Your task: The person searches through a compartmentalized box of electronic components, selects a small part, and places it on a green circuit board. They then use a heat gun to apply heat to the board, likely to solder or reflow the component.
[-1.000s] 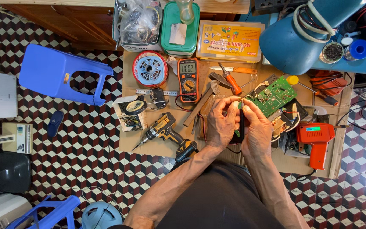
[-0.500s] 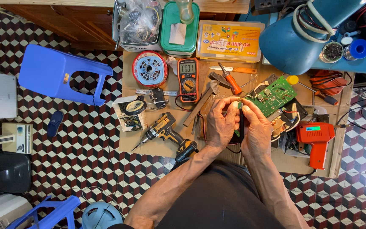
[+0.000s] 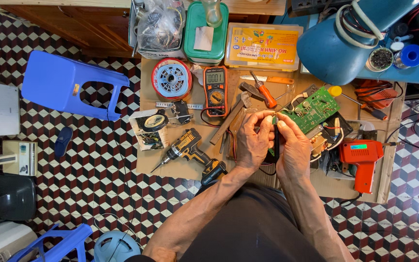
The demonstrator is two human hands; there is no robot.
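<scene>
Both hands meet over the worktop (image 3: 170, 167) just beside the green circuit board (image 3: 311, 109). Left hand (image 3: 252, 141) pinches a tiny part at its fingertips; right hand (image 3: 293, 148) has its grip closed on a thin dark probe-like tool (image 3: 276, 140). Judgement: brace wrists together, keep tool tip steady, stay clear of board's wires
</scene>
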